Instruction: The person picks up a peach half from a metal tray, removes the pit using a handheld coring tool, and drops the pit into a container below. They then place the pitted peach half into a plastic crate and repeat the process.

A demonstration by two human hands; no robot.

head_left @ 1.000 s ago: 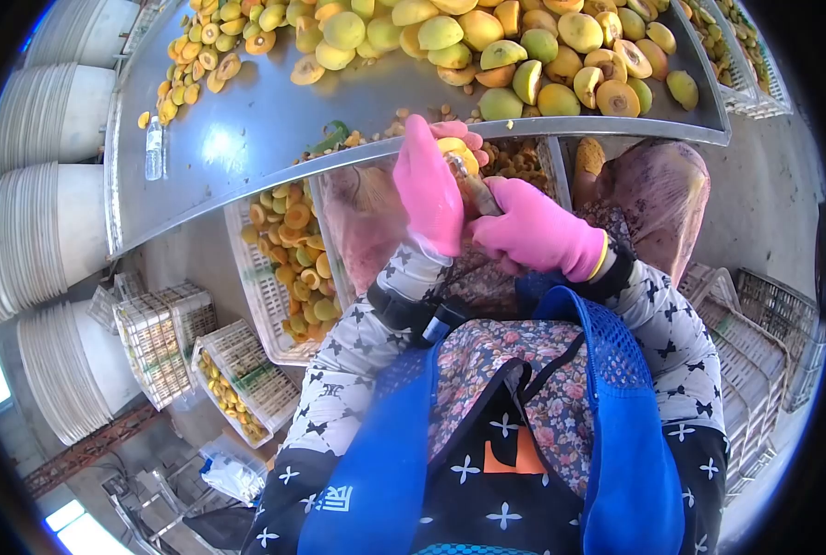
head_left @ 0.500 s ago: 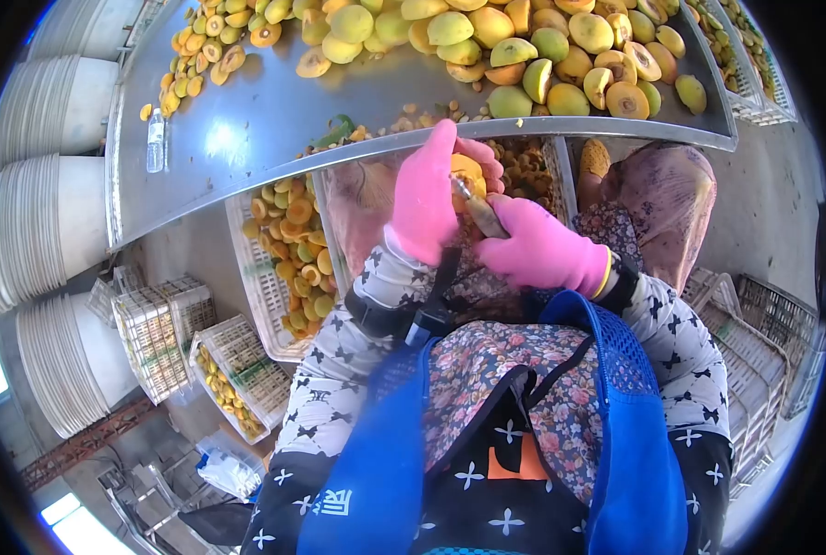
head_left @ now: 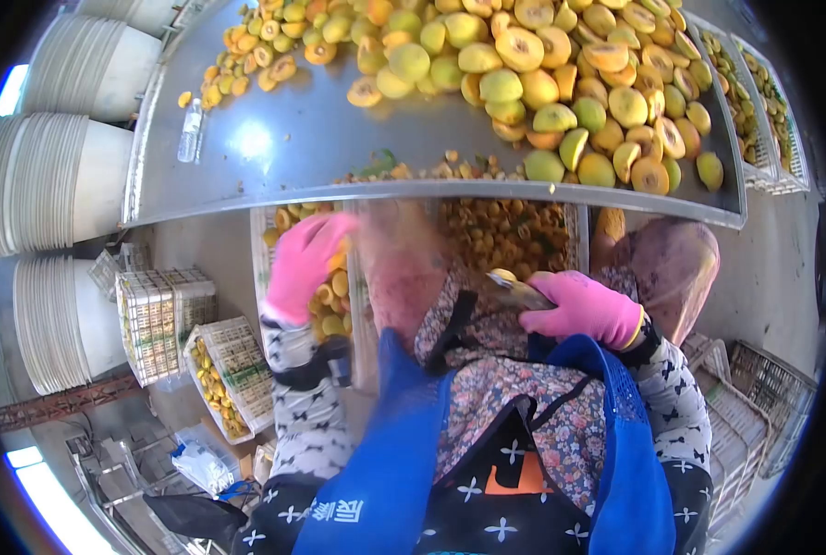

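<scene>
My left hand (head_left: 304, 266), in a pink glove, is over the crate of fruit halves (head_left: 331, 305) left of my knees. Its fingers are bent and blurred, and a bit of yellow-orange shows beside them; whether it holds a piece is unclear. My right hand (head_left: 584, 310), gloved in pink, grips a pitting tool (head_left: 521, 291) with a metal tip, above my lap. Between my knees, under the table edge, lies a second crate full of cut pieces (head_left: 505, 236).
Halved yellow-green fruits (head_left: 524, 83) are heaped on the metal table (head_left: 274, 176), with a plastic bottle (head_left: 191, 131) at its left. Stacked white tubs (head_left: 52, 185) and crates (head_left: 159, 324) stand left. More crates (head_left: 773, 398) are at the right.
My left hand has moved away from my right hand, leftward to the crate. The fruit that was between my hands is gone from there. My right hand has lowered slightly, and the view has shifted.
</scene>
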